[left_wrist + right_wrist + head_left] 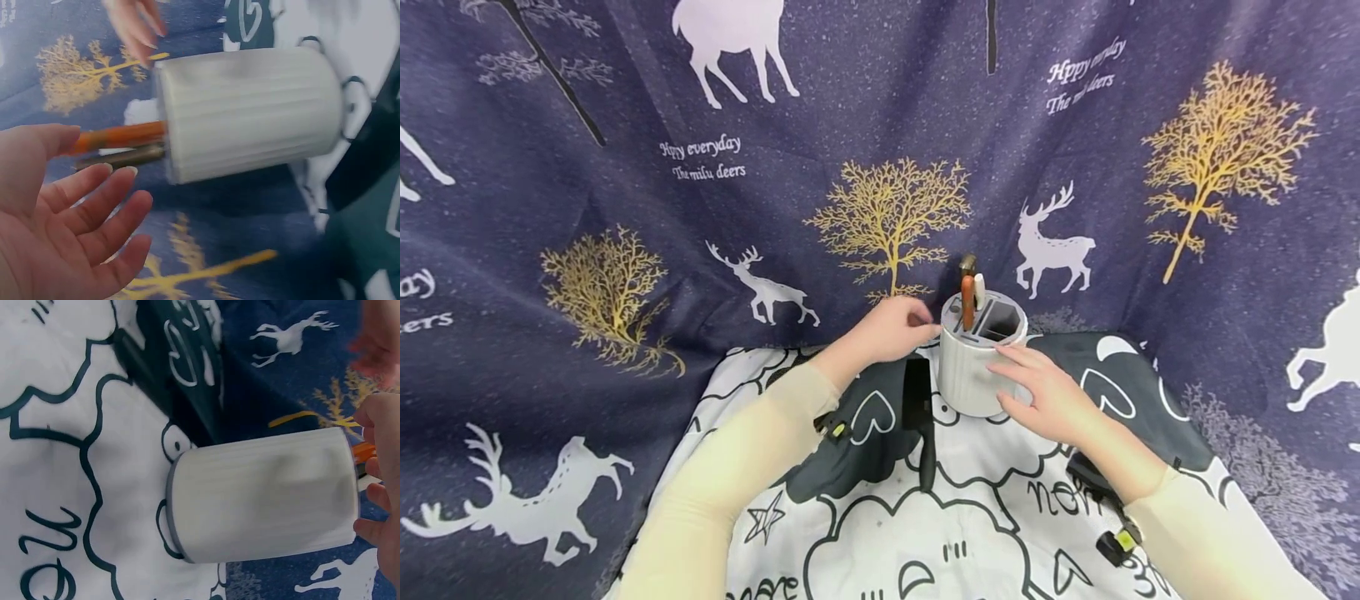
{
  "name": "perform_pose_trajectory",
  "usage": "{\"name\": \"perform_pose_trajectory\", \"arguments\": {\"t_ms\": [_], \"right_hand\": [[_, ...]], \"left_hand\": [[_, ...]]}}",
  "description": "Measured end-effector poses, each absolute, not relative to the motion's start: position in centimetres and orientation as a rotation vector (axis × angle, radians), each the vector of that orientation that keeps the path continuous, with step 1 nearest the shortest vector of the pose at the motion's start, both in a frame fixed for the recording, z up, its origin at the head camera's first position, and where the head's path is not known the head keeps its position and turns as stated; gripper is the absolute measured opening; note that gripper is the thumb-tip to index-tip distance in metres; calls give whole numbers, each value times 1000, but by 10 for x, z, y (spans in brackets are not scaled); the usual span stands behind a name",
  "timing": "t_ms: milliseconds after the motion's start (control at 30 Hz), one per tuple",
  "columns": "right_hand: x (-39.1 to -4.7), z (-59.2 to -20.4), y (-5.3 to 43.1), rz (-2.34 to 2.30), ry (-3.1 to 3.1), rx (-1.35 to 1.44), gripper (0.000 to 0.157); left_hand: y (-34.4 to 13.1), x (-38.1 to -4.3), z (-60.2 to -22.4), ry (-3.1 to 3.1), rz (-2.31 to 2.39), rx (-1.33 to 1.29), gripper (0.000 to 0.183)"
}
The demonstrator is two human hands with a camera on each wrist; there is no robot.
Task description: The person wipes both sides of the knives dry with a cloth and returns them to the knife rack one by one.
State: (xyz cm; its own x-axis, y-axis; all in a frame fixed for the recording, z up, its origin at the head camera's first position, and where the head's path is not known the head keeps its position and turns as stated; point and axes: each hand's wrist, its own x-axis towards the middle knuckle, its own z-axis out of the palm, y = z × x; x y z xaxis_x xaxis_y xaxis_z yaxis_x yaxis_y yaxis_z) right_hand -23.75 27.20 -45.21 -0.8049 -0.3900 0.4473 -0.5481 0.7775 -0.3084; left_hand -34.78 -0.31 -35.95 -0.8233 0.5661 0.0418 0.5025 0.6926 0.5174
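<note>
A ribbed white knife block [973,379] stands upright with a grey slotted top. An orange-brown handle [967,304], a white handle [980,290] and a dark brown handle [967,265] stick up from its slots. My left hand [898,329] is just left of the top, palm toward the handles in the left wrist view, with loosely bent fingers and nothing held. The spread fingers of my right hand [1045,393] rest at the front right of the block's rim. A black cleaver [917,404] lies left of the block, handle toward me.
A black, white and dark green patterned cloth [917,542] covers the table. Close behind the block hangs a dark blue curtain [880,108] printed with deer and golden trees. Black wrist straps [1123,542] with cameras sit on both forearms.
</note>
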Motion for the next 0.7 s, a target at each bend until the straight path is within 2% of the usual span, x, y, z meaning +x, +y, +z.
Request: {"name": "perform_pose_trajectory", "arguments": {"t_ms": [100, 333, 533, 700], "right_hand": [[-224, -452, 276, 639, -2581, 686, 41], [-196, -462, 282, 688, -2520, 632, 41], [-180, -490, 282, 813, -2390, 611, 45], [-167, -521, 280, 874, -2403, 507, 42]], "left_hand": [[-16, -342, -387, 2838, 745, 828, 24], [-19, -328, -462, 2910, 564, 618, 31], [-5, -312, -525, 2853, 461, 473, 32], [7, -300, -562, 2814, 394, 408, 39]]}}
